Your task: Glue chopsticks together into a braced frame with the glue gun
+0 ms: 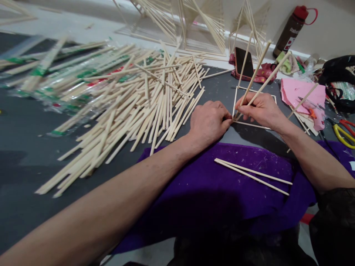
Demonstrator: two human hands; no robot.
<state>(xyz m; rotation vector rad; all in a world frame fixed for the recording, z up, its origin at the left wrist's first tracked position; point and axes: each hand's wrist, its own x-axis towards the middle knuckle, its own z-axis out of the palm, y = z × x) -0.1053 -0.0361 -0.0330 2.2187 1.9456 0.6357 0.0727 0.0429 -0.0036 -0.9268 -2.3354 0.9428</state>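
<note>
Stick frame [257, 126]: a square of thin wooden sticks lying flat on the grey mat [33, 147], right of its middle and just beyond the purple cloth [222, 192] that covers the mat's near edge. The left hand [209, 120] is curled, its fingertips pressed on the frame's near-left corner. The right hand [260, 109] is closed around the lower ends of two slanted sticks [257, 70]. These rise from that same corner, long axes pointing up and away toward the far right, spreading slightly apart at the top.

Room is tight. The loose stick pile [144, 99] spreads from the mat's left side almost to the left hand. A phone [244, 62] lies just past the frame's far side, pink paper [298, 92] and yellow scissors [344, 133] crowd the right edge, and finished stick structures [205, 26] line the far edge. The barest stretch is the mat's near-left corner. Two spare sticks [249, 173] lie on the cloth, pointing left to right.
</note>
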